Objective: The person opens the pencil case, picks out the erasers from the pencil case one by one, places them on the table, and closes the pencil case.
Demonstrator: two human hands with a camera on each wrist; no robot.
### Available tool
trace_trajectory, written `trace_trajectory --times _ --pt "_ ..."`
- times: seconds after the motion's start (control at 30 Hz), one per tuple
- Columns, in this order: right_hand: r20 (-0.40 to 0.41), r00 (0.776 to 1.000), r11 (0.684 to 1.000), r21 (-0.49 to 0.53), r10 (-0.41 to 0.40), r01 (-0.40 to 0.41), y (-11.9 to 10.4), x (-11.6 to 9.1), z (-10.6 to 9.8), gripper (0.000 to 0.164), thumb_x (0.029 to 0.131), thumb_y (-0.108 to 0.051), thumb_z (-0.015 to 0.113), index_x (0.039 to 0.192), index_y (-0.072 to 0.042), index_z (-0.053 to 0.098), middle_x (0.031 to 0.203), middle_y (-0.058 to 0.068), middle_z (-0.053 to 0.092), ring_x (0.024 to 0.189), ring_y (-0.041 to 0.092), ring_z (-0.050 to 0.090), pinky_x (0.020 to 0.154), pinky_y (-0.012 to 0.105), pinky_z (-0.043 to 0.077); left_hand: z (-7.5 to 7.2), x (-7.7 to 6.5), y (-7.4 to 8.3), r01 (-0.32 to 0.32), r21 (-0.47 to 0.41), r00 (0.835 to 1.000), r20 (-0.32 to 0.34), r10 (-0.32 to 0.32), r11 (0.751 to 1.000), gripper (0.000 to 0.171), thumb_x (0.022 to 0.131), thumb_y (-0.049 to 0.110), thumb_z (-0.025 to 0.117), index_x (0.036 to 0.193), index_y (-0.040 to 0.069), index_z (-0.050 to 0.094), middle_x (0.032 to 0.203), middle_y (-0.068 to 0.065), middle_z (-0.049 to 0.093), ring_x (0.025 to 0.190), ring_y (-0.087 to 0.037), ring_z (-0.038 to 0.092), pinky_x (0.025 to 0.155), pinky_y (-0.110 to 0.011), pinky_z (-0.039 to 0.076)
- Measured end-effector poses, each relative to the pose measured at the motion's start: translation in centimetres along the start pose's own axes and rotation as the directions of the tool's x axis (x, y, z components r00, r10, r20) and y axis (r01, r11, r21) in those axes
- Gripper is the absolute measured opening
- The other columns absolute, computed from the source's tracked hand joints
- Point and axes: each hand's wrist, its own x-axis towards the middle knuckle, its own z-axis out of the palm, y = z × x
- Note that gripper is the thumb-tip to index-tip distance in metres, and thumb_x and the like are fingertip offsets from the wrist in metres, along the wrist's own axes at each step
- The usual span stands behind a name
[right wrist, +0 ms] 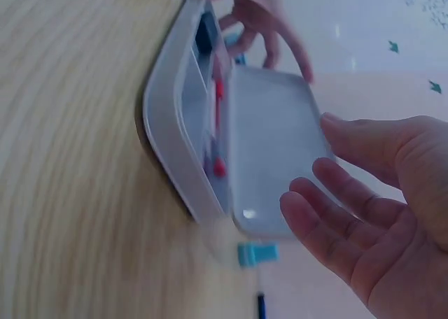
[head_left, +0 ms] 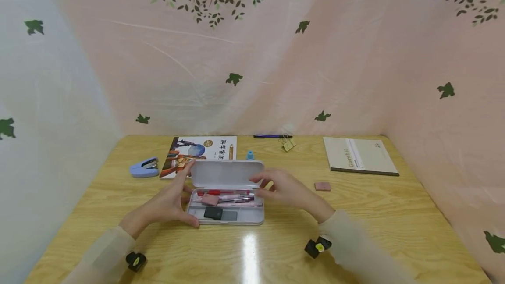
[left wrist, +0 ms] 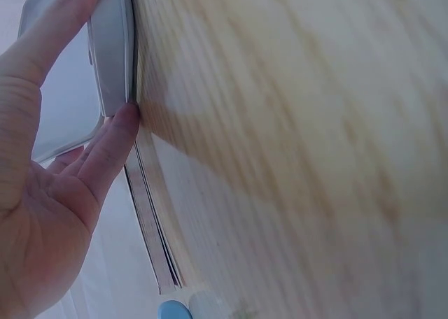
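Observation:
A white pencil case [head_left: 251, 219] lies with its lid [head_left: 225, 174] raised. Inside are several pens [head_left: 232, 197], a pink eraser [head_left: 210, 199], and a black piece [head_left: 213, 213] beside a grey one [head_left: 229, 216]. My left hand [head_left: 169, 200] holds the case's left end, thumb at the front corner and a finger up by the lid; in the left wrist view, a fingertip [left wrist: 127, 116] touches the case's lower edge. Loosely bent, the fingers of my right hand [head_left: 286, 187] are at the lid's right edge. Whether they touch it is unclear.
Behind the case lie an illustrated book [head_left: 173, 157] and a small blue object [head_left: 250, 155]. A blue stapler [head_left: 144, 168] sits left. Farther back are a pen [head_left: 272, 136] and binder clip [head_left: 289, 144]. A notebook [head_left: 360, 157] and pink eraser block [head_left: 322, 186] lie right.

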Motion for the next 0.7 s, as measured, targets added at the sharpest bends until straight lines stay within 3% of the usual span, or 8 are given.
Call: trace_trajectory --times 0.1,0.27,0.5,0.7 --pt "0.017 0.999 0.999 -0.001 -0.039 0.039 -0.2 1.9 1.9 0.035 0.096 -0.013 0.073 0.127 0.002 0.067 0.123 0.016 0.068 0.097 0.017 0.068 0.075 0.020 0.056 0.1 0.3 -0.1 -0.022 0.013 1.000 0.000 0.022 1.000 0.153 0.057 0.049 0.098 0.161 0.037 -0.013 0.156 -0.017 0.026 0.110 -0.020 0.063 0.094 -0.045 0.055" --pt "-0.003 0.997 0.996 -0.062 -0.072 0.072 -0.9 4.4 4.5 0.035 0.093 -0.015 0.076 0.124 0.001 0.070 0.116 0.013 0.072 0.095 0.023 0.070 0.079 0.025 0.057 0.2 0.6 0.0 -0.033 0.002 0.999 0.004 0.033 0.999 0.151 0.058 0.048 0.098 0.161 0.037 -0.013 0.156 -0.018 0.026 0.110 -0.021 0.063 0.094 -0.045 0.055" --pt "-0.001 0.999 0.985 -0.163 0.051 -0.051 -1.3 6.6 7.1 0.034 0.091 -0.028 0.079 0.118 -0.008 0.075 0.107 0.001 0.075 0.091 0.008 0.067 0.079 0.017 0.051 0.5 0.7 0.0 -0.027 -0.038 1.000 0.011 0.028 0.999 0.151 0.058 0.045 0.099 0.160 0.039 -0.013 0.159 -0.017 0.022 0.113 -0.023 0.062 0.092 -0.042 0.055" --pt "-0.042 0.998 0.977 -0.206 0.038 -0.046 -1.7 7.6 8.7 0.034 0.090 -0.030 0.081 0.115 -0.008 0.076 0.100 -0.002 0.076 0.088 0.005 0.066 0.080 0.019 0.051 0.0 0.1 -0.2 -0.050 -0.032 0.999 -0.003 0.050 0.998 0.152 0.058 0.043 0.099 0.161 0.037 -0.012 0.158 -0.019 0.023 0.111 -0.024 0.063 0.089 -0.038 0.057"
